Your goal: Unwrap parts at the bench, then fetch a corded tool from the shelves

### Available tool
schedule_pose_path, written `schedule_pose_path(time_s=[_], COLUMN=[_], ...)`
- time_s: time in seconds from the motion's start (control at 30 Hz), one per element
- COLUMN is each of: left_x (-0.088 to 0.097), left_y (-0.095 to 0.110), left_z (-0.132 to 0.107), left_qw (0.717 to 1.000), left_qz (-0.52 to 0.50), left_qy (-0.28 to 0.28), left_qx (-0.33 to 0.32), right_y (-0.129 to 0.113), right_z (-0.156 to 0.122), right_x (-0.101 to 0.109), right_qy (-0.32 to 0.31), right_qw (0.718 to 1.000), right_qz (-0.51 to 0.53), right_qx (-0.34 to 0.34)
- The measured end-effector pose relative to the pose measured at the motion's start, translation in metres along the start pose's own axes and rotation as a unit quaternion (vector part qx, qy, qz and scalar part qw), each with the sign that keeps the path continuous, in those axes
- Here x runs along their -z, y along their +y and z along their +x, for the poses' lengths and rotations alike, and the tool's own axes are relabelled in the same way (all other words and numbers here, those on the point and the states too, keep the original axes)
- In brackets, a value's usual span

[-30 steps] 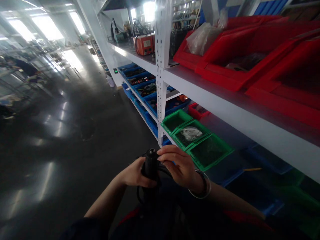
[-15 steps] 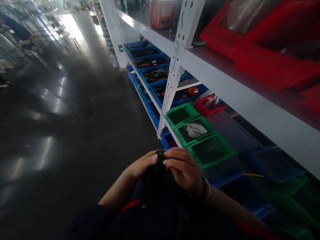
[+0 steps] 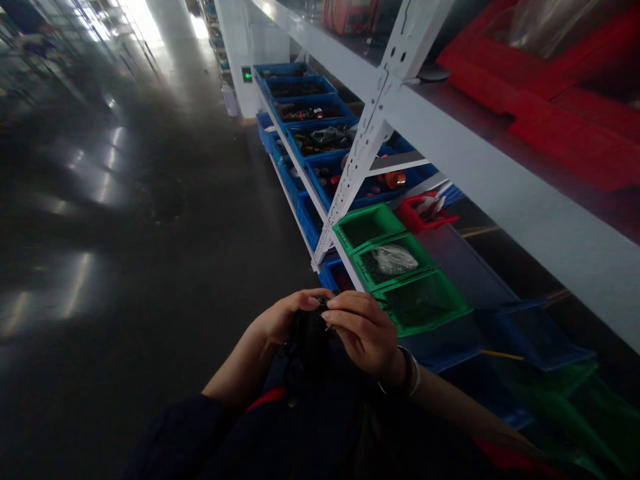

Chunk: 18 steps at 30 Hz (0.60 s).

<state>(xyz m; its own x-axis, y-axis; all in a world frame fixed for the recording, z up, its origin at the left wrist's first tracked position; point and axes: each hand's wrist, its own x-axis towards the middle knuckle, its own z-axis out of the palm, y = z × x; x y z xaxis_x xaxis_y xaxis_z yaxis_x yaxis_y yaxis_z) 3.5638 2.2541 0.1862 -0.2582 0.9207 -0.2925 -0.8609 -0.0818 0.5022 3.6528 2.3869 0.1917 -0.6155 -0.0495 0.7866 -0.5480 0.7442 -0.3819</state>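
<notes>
My left hand [image 3: 280, 319] wraps around a black cylindrical device [image 3: 309, 331] held close to my body, low in the view. My right hand [image 3: 363, 331], with a bracelet at the wrist, pinches at the top end of the same device with its fingertips. A black cord hangs from the device down against my dark clothing. Most of the device is hidden between the two hands.
A white metal shelving unit [image 3: 480, 197] runs along the right. Green bins [image 3: 400, 273] sit just beyond my hands, one holding a plastic bag. Blue bins [image 3: 320, 137] with parts lie farther back, red bins [image 3: 550, 100] on the upper shelf. Dark glossy floor [image 3: 125, 253] spreads left.
The view has tilted downward and closer to the shelf. The device has sunk lower between my hands, and my left thumb now covers more of its top.
</notes>
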Motion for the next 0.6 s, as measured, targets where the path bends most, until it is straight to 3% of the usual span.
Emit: schedule_pose_path(time_s=[0.13,0.2,0.23,0.27,0.33,0.4,0.43,0.5,0.6], left_x=[0.006,0.009,0.01,0.011,0.012,0.012,0.011,0.009,0.007], left_y=[0.002,0.003,0.004,0.005,0.007,0.008,0.009,0.01,0.011], left_z=[-0.001,0.0,0.0,0.0,0.0,-0.001,-0.001,-0.003,-0.004], left_qw=[1.0,1.0,1.0,0.999,0.999,0.998,0.998,0.998,0.998], left_qz=[-0.008,0.004,0.018,0.032,0.052,0.056,0.059,0.062,0.055], left_qy=[0.005,0.002,-0.003,-0.006,-0.003,0.008,0.011,0.009,0.01], left_qx=[0.0,-0.002,-0.006,-0.011,-0.016,-0.012,-0.012,-0.01,0.0], right_y=[-0.003,-0.003,-0.001,0.001,0.006,0.011,0.013,0.016,0.016], right_z=[0.005,0.01,0.014,0.019,0.029,0.039,0.043,0.05,0.056], right_x=[-0.001,0.002,0.003,0.005,0.008,0.009,0.01,0.011,0.013], right_qy=[-0.016,-0.029,-0.026,-0.02,-0.008,-0.025,-0.041,-0.067,-0.108], right_qw=[0.999,0.988,0.968,0.933,0.84,0.76,0.738,0.723,0.747], right_qz=[0.02,0.083,0.137,0.199,0.323,0.404,0.424,0.437,0.408], right_qx=[-0.025,-0.13,-0.211,-0.298,-0.437,-0.508,-0.524,-0.531,-0.513])
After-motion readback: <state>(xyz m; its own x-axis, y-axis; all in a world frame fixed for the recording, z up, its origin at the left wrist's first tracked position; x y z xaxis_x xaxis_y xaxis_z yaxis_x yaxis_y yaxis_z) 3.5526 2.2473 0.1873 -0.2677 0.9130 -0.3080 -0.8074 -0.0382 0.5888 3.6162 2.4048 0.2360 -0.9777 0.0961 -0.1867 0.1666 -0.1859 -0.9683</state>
